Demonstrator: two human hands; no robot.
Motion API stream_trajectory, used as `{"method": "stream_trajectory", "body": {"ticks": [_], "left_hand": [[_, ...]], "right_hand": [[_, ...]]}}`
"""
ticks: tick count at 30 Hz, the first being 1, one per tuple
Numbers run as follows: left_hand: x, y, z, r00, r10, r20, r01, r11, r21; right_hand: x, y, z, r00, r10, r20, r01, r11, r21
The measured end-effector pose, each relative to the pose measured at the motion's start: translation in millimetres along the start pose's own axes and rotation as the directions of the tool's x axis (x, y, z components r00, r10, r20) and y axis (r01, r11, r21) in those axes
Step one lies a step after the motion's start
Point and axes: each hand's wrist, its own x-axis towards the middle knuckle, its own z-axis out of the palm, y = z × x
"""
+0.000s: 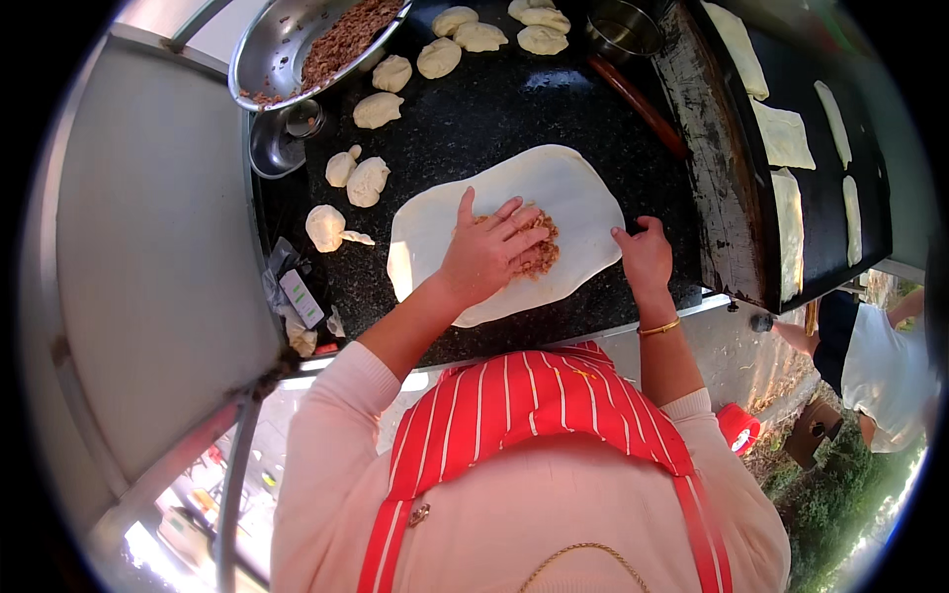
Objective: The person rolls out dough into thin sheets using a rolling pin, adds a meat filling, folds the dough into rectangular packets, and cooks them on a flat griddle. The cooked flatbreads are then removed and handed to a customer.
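Note:
A large thin sheet of dough [430, 215] lies on the black speckled stone counter [489, 126]. My left hand [493, 241] rests with spread fingers on a patch of reddish-brown minced filling [547, 256] at the sheet's middle; whether anything is under the palm is hidden. At the sheet's right edge is my right hand [646, 252], its thumb and a finger at the dough's rim, the other fingers curled; a grip on the rim cannot be made out. A steel bowl [256, 55] with more of the filling stands at the upper left.
Several dough balls [378, 110] lie left and behind the sheet. A wooden rolling pin [637, 106] leans by a metal pot [624, 30]. At right, a griddle [823, 222] holds flat dough pieces [784, 133]. A phone [301, 298] sits at left. Another person [882, 356] stands at far right.

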Motion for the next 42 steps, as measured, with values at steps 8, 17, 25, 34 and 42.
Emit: {"method": "stream_trajectory", "body": {"ticks": [8,17,25,34,42], "left_hand": [[166.8,-23.4,21.2,0.989,-0.047,0.141,0.058,0.995,-0.078],[192.6,-35.8,39.2,0.949,-0.071,0.309,0.174,0.931,-0.321],[192.8,-39.4,31.3,0.927,-0.018,0.374,0.082,0.984,-0.157],[191.5,-38.5,37.4,0.952,-0.011,0.306,0.059,0.987,-0.147],[186.0,-46.3,3.0,0.915,0.059,0.399,0.141,0.88,-0.454]], "right_hand": [[-24.2,-1.9,19.2,0.971,0.12,-0.206,-0.104,0.991,0.083],[-32.3,-10.4,33.4,0.951,0.122,-0.283,-0.03,0.95,0.31],[-15.4,19.3,46.8,0.969,0.236,-0.072,-0.087,0.603,0.793],[-28.9,2.5,45.8,0.968,0.237,-0.078,-0.086,0.61,0.787],[-55.6,-8.1,28.8,0.978,0.057,-0.201,0.135,0.566,0.813]]}}
